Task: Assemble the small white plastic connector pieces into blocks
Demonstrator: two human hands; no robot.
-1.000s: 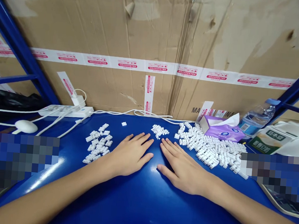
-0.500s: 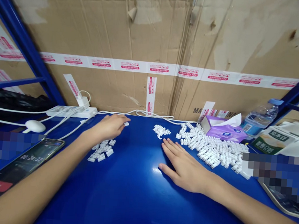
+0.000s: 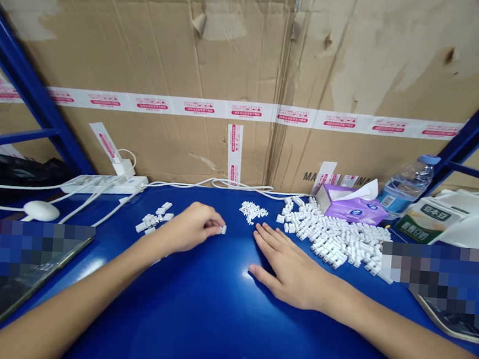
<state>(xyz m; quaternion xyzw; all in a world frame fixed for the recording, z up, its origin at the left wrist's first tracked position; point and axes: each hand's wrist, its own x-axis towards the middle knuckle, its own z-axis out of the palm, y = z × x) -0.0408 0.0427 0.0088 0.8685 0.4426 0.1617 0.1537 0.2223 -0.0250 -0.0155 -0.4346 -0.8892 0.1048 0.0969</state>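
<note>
At a glossy blue desk (image 3: 207,321) backed by cardboard, a left hand (image 3: 192,228) pinches a small white piece (image 3: 223,229) above its middle; the right hand (image 3: 288,266) lies flat, fingers slightly spread, beside white pieces (image 3: 330,236).

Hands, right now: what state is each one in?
Left hand: fingers closed on a small white piece.
Right hand: open, holding nothing, palm down on the blue table.
</note>
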